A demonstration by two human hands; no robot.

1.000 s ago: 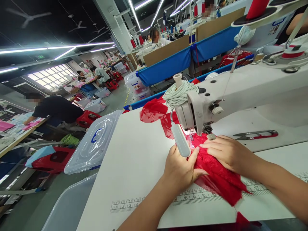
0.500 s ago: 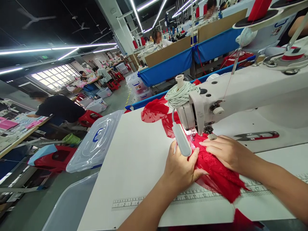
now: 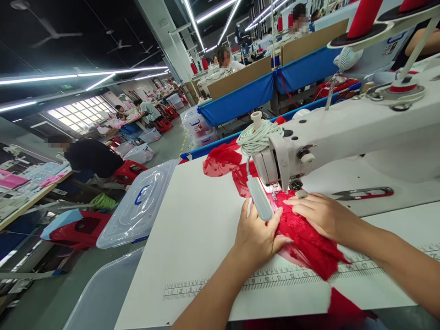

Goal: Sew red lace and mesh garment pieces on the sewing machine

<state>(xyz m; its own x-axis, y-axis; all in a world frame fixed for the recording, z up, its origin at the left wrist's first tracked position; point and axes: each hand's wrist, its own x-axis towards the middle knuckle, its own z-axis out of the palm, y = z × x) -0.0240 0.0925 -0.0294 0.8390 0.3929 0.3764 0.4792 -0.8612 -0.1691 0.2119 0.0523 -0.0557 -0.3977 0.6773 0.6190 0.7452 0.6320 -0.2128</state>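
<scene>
Red lace and sheer fabric lies beneath the needle area of a white sewing machine. My left hand holds the fabric's left side just in front of the presser foot, thumb toward the lace. Part of its fingers is hidden behind a small grey-white lamp. On the right side of the lace, my right hand grips and presses the cloth with fingers close together, their tips near the foot. More red sheer fabric spreads behind the needle. A red piece hangs at the table's front edge, joined by a thin strand.
Thread snips lie on the machine bed. A printed ruler runs along the white table. Clear lidded bins stand left of it. Red thread cones sit above the machine. Other people work at tables farther off.
The red fabric has slid a little forward toward the needle, its near tip farther up past the ruler. Both hands keep nearly the same places on it. The camera view has shifted slightly.
</scene>
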